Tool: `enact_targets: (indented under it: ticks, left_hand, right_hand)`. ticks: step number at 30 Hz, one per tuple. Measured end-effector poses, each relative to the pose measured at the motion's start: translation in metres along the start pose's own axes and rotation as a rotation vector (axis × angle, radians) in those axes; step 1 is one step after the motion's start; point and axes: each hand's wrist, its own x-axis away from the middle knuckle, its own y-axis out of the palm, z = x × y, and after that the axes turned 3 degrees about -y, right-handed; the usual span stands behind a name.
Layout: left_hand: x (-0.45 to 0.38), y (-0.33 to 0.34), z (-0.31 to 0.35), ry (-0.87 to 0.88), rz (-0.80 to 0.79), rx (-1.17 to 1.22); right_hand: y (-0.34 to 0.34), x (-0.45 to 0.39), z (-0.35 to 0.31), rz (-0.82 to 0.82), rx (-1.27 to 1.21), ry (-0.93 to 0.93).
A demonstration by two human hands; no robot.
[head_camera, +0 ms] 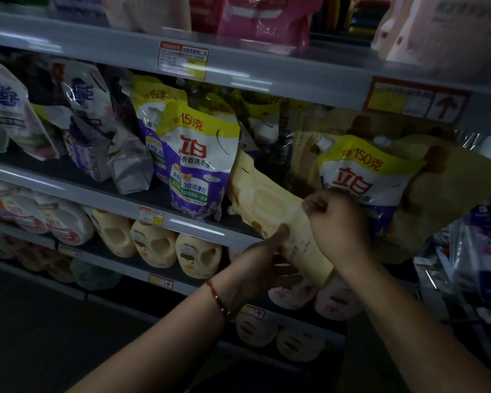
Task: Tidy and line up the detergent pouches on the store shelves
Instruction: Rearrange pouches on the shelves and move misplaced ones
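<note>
A cream-yellow detergent pouch (pixel 270 205) lies tilted over the front edge of the middle shelf (pixel 142 204). My left hand (pixel 262 252) grips its lower edge from below. My right hand (pixel 335 219) is closed on its right side. A purple-and-yellow pouch (pixel 199 165) stands upright just left of it, and another of the same kind (pixel 360 177) leans behind my right hand. More such pouches (pixel 150 120) stand further back.
White-and-purple pouches (pixel 85 117) slump at the left of the middle shelf. Cream bottles (pixel 153 245) fill the shelf below. Pink and pale bags (pixel 264 21) sit on the top shelf. Plastic-wrapped goods (pixel 465 256) hang at the right.
</note>
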Motion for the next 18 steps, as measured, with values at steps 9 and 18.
enact_targets:
  ticks: [9, 18]
  left_hand:
    - [-0.013, 0.020, -0.017, -0.003, -0.039, 0.066]
    - [-0.017, 0.024, -0.010, 0.241, -0.017, 0.013]
  right_hand:
    - [-0.025, 0.029, 0.012, 0.038, -0.127, 0.082]
    - [-0.030, 0.038, 0.024, 0.137, -0.244, 0.057]
